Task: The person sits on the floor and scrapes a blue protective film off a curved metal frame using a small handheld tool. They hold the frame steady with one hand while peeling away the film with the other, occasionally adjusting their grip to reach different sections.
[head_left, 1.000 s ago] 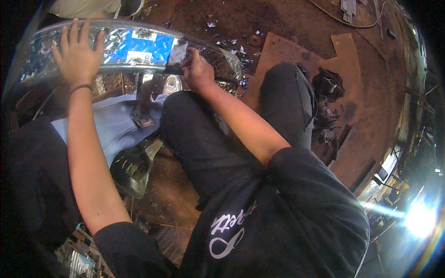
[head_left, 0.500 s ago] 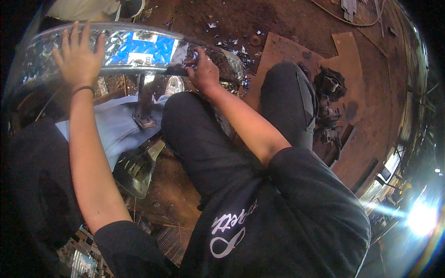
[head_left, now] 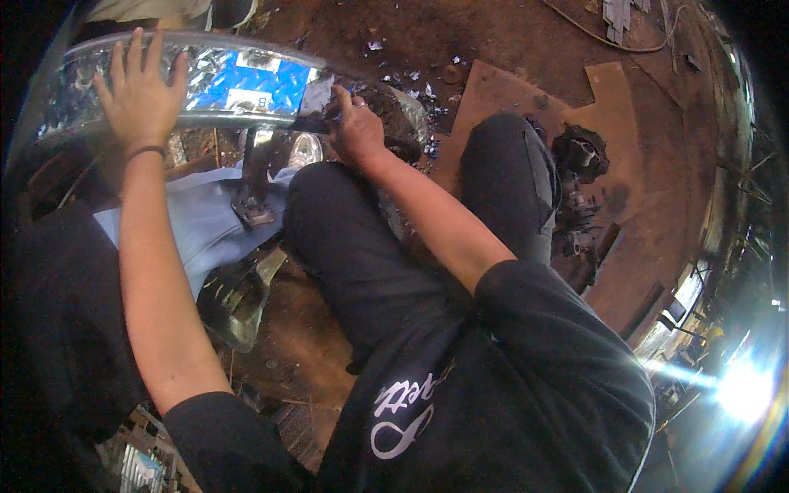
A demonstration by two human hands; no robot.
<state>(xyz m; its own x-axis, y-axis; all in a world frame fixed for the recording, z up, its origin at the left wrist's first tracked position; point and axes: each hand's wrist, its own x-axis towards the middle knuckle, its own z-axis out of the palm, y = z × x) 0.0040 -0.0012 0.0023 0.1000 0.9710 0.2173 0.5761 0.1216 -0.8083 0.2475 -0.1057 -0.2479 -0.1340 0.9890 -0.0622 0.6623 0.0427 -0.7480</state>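
The big curved chrome panel [head_left: 205, 86] lies across the far left, propped above the dirt floor [head_left: 493, 41], and it looks ready to rock or slide if the bracing hand eases off. The left hand [head_left: 140, 99] is spread flat on its far-left end, fingers wide, pressing rather than gripping. The right hand [head_left: 355, 127] is curled tight at the panel's right end around a small dark tool [head_left: 316, 123]; I can't tell which kind. A slip there could gouge the shine or nick a knuckle on the edge.
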